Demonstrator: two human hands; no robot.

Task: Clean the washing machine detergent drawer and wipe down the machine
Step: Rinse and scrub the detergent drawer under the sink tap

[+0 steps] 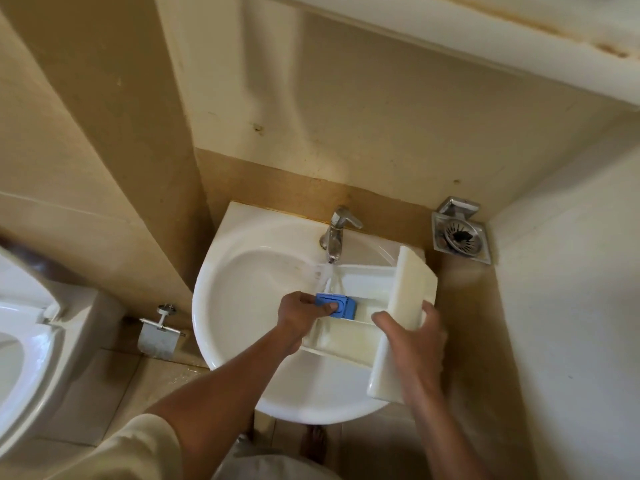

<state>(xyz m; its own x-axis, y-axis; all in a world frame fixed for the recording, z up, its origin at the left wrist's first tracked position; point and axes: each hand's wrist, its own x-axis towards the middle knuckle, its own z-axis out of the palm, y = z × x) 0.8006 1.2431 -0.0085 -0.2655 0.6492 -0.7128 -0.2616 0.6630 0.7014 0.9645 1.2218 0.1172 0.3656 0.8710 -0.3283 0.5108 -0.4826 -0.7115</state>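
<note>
The white detergent drawer (360, 289) lies across the right side of a white sink (242, 289), its cream front panel (408, 296) at the right. Water runs from the chrome tap (336, 233) into the drawer's far compartment. My left hand (301, 317) pinches the blue insert (337, 306) that sits in the drawer's middle. My right hand (415, 341) grips the front panel, thumb on its inner face and fingers behind it.
A toilet (20, 341) stands at the left, with a metal paper holder (159, 332) on the wall beside the sink. A square steel floor drain (460, 233) lies to the right of the sink. Beige tiled walls close in all around.
</note>
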